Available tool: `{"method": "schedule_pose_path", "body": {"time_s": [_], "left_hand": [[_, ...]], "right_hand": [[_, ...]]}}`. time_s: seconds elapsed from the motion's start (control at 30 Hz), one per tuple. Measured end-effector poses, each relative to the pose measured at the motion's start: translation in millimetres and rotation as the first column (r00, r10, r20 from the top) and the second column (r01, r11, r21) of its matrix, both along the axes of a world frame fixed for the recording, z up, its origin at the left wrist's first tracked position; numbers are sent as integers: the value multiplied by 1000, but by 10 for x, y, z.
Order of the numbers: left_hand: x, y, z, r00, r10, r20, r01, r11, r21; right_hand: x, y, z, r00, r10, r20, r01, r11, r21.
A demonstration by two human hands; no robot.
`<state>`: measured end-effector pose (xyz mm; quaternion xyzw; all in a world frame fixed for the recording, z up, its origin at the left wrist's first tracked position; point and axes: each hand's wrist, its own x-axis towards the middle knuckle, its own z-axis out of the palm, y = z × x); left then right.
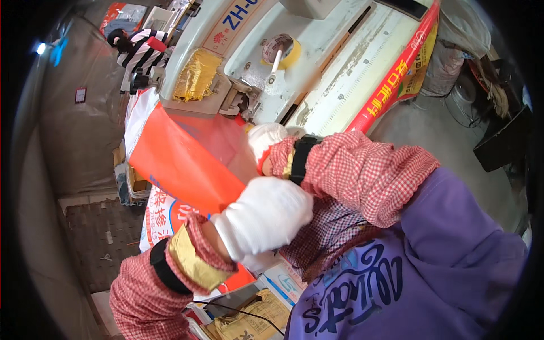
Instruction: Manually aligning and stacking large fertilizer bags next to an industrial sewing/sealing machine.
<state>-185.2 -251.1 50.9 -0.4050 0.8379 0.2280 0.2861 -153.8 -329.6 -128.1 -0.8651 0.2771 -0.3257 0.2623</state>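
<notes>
Feeding an orange-red printed sack (pixel 175 161) into the head of a pale industrial machine (pixel 340 62) appears to be the step in hand, judged from how the sheet lies. That machine fills the upper middle of the view, its long flat bed running toward the upper right corner, with a red strip (pixel 396 73) along its right edge. The sack spreads from the machine's near left end down toward the lower left, its white printed part hanging over the near edge. A yellow woven pad (pixel 195 73) sits on the machine's left end, and a roll of yellow tape (pixel 283 51) rests near the bed's far middle.

The left hand (pixel 263 218), in a white glove, is curled closed just over the sack's near edge; whether it pinches the sheet cannot be told. The right hand (pixel 265 141), also gloved white, lies beside the machine's left end at the sack's upper edge, mostly hidden by its checked sleeve (pixel 362 170), so its opening cannot be told.

The next move would call for keeping the sack's edge flat and square to the machine's head while both hands stay clear of the moving parts
</notes>
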Motion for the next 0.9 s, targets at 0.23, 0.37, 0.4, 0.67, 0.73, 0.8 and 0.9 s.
{"method": "schedule_pose_path", "body": {"time_s": [0.23,0.37,0.4,0.67,0.73,0.8,0.9], "left_hand": [[749,-306,-381,935,284,212,-201,918,-343],[1487,-435,-725,922,382,58,-281,767,-577],[1648,-451,-775,898,436,-55,-376,697,-611],[1325,634,145,872,462,-161,-463,674,-575],[1119,1080,716,866,500,23,-382,691,-614],[1036,1390,1214,787,519,333,-93,634,-768],[1208,1580,1666,836,376,400,351,194,-916]], "right_hand": [[-164,-406,337,895,437,-84,-327,773,544],[-373,-276,486,920,220,323,-379,296,877],[-370,-214,529,933,276,231,-343,483,806],[6,147,614,960,212,-183,-216,976,-1],[218,124,610,945,92,-315,-147,977,-156],[424,115,654,936,61,-348,-116,984,-138],[609,316,828,954,26,-298,-134,927,-349]]}}
